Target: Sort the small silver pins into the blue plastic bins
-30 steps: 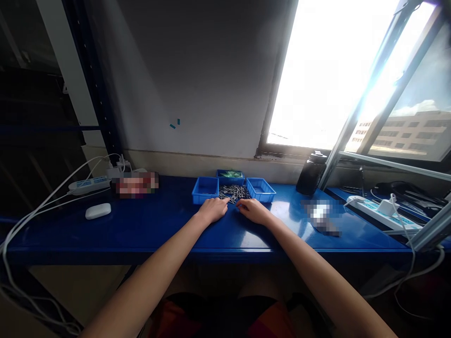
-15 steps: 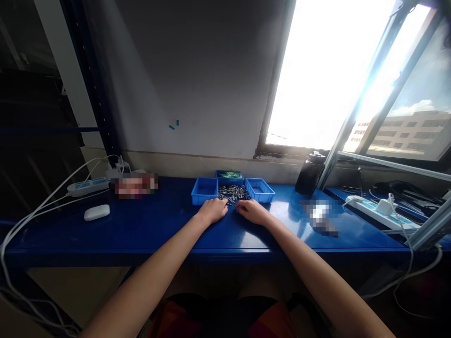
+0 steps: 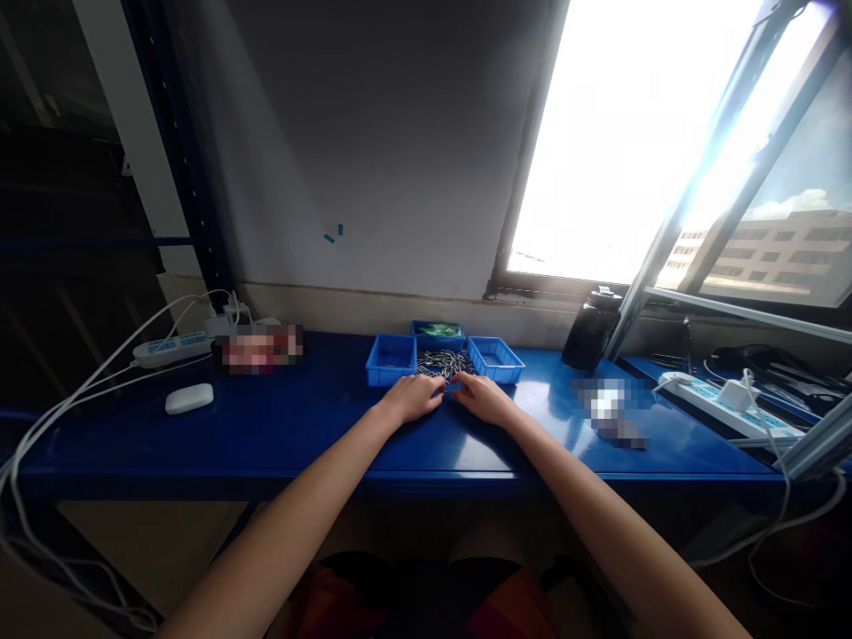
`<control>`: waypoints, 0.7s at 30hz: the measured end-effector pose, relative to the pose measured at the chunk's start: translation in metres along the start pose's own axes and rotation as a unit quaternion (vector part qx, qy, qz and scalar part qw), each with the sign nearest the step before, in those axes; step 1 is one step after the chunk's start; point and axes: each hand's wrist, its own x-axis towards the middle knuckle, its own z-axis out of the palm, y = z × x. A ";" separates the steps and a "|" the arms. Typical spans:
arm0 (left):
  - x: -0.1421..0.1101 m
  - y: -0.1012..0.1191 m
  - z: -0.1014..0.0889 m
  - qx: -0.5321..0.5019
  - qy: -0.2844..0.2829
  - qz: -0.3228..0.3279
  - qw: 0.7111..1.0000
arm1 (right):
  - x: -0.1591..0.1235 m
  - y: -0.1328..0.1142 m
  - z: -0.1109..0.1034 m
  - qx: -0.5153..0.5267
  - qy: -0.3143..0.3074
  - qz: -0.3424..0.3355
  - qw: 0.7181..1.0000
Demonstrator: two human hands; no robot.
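Note:
A pile of small dark and silvery metal pieces (image 3: 447, 362), slim like screws or bits, lies on the blue table (image 3: 286, 435). My left hand (image 3: 414, 399) is at the near edge of the pile, fingers closed and pointing right. Facing it, my right hand (image 3: 485, 399) has its thumb and fingers drawn together, the tips close to those of the left. Whatever the fingers pinch is too small to make out. Blue bins flank the pile: a left bin (image 3: 391, 376) and a right bin (image 3: 496, 371). Behind it, a back bin (image 3: 419, 341) holds something green in clear wrapping (image 3: 440, 329).
To the right stand a black bottle (image 3: 591, 330) and a power strip (image 3: 765, 417), with a blurred-out item (image 3: 609, 408) before them. On the left lie a white case (image 3: 189, 398), another power strip (image 3: 171, 348) with trailing white cables (image 3: 86, 387), and a second blurred-out item (image 3: 259, 348).
My left hand has moved right, bringing its fingertips close to those of my right hand. The right fingers have shifted slightly. The bins stay put; the view has swung a little.

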 end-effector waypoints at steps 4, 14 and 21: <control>-0.001 0.002 -0.002 -0.011 0.007 -0.001 1.000 | 0.000 0.003 0.000 0.011 -0.006 -0.033 0.999; -0.002 0.003 -0.003 -0.023 -0.009 -0.034 0.999 | -0.002 -0.009 -0.008 0.016 -0.009 -0.039 0.999; 0.000 0.000 0.002 -0.008 0.004 -0.023 1.000 | -0.002 -0.007 -0.006 0.011 -0.012 -0.046 0.999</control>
